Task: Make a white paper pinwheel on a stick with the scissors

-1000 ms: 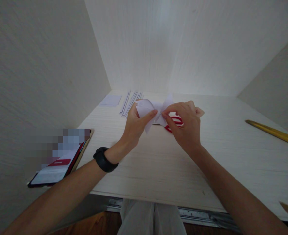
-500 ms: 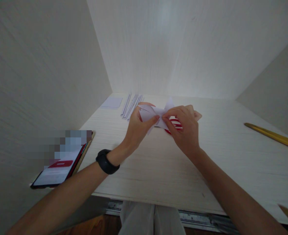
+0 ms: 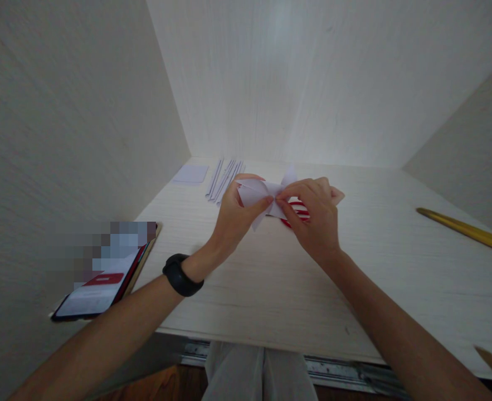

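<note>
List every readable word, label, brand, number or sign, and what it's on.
Readable text: none.
Phone: screen partly pixelated; pale mark on its red patch too small to read.
Paper strips: dark lines, too small to tell if print.
Held white paper: no lettering visible.
Black wristband: no lettering visible.

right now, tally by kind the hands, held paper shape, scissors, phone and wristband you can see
Hands, left hand and right hand: 2
Held paper shape: 1
Red-handled scissors, partly hidden: 1
Phone: 1
Black wristband: 1
Total: 6
</note>
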Demonstrator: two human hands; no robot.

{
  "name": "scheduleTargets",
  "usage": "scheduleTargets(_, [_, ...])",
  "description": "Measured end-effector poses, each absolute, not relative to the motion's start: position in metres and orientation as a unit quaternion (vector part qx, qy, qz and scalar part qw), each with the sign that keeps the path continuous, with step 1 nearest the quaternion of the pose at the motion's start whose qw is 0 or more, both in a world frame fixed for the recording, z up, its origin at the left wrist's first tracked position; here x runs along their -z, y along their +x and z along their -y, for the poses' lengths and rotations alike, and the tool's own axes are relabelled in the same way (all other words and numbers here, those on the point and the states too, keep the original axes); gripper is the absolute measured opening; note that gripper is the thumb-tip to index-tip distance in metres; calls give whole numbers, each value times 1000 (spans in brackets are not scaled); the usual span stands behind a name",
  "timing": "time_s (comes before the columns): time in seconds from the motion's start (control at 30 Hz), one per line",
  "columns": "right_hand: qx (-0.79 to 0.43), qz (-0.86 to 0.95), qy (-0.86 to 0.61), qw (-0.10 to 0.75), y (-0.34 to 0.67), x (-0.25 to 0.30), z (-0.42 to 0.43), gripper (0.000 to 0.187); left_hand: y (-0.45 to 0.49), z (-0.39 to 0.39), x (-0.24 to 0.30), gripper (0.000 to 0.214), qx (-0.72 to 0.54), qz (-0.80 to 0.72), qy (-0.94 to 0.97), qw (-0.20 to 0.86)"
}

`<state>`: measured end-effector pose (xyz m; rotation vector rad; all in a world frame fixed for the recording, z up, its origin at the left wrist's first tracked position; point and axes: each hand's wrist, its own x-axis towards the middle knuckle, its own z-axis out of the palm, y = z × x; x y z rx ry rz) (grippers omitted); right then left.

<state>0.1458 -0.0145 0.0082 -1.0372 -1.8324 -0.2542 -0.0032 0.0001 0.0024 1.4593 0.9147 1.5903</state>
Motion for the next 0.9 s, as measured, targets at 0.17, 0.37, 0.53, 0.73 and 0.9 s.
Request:
scheduleTargets(0.17, [116, 752, -432, 485, 146, -8, 14, 12, -2, 1, -4, 32, -627, -348, 575, 393])
scheduleTargets(0.37, [115, 751, -419, 497, 146, -7, 13, 12, -3, 1, -3, 35, -623, -354, 573, 397])
scheduleTargets(0.53, [98, 733, -422, 524, 147, -7, 13, 7, -3, 0, -3, 37, -626, -362, 558, 407])
scheduleTargets(0.73, [92, 733, -418, 529, 148, -7, 11, 5, -1, 0, -4, 35, -633, -356, 551, 411])
scheduleTargets(0.9, [81, 736, -416, 527, 147, -6, 11, 4, -1, 1, -3, 35, -632, -360, 552, 409])
